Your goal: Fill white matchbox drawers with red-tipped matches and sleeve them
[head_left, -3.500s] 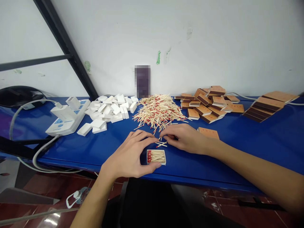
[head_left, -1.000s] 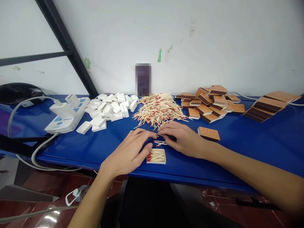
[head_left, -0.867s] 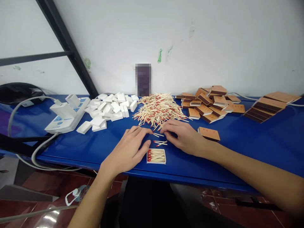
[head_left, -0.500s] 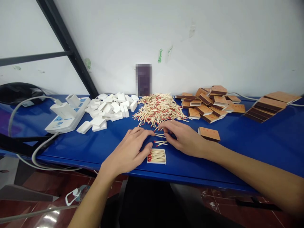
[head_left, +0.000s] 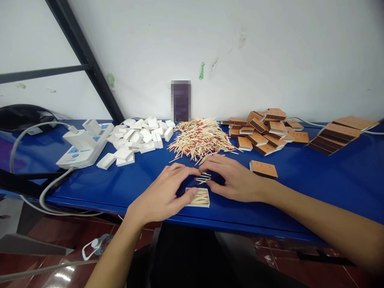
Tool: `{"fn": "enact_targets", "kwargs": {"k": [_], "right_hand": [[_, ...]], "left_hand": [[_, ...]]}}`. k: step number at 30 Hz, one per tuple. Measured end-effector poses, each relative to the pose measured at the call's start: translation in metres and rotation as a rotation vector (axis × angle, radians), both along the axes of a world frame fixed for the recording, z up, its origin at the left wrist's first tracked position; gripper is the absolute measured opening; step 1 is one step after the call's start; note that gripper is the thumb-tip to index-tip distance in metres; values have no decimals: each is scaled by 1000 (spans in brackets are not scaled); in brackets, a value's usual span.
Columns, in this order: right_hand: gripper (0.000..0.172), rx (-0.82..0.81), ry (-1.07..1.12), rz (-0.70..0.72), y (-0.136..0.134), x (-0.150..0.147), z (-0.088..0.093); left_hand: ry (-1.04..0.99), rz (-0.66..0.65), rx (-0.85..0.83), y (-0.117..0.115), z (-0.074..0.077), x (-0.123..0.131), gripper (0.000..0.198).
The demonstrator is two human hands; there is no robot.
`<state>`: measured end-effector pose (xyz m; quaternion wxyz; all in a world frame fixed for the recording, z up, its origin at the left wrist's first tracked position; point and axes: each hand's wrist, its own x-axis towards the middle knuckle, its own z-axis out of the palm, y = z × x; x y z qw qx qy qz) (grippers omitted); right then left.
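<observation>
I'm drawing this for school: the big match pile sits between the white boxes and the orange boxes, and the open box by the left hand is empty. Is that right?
Not quite: the open box by the left hand isn't empty; it holds matches, as the head view shows. The big match pile does sit between the white boxes and the orange boxes.

Beyond the glossy blue counter (head_left: 324,172), I see a smudged white wall (head_left: 255,60), a slanting black metal frame (head_left: 85,66) left, and shiny dark-red floor tiles (head_left: 64,232) near.
</observation>
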<state>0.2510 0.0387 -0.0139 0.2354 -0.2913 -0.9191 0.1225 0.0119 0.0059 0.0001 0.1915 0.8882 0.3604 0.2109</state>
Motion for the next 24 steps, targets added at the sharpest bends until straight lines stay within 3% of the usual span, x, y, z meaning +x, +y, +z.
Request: {"fn": "enact_targets", "kwargs": {"k": [6, 14, 24], "right_hand": [[26, -16, 21, -2, 1, 0, -2], [14, 10, 100, 14, 6, -2, -9], [13, -32, 52, -15, 8, -2, -5]], "left_hand": [[-4, 6, -21, 0, 1, 1, 33], [40, 46, 69, 1, 2, 5, 57], [82, 12, 59, 2, -3, 4, 53]]}}
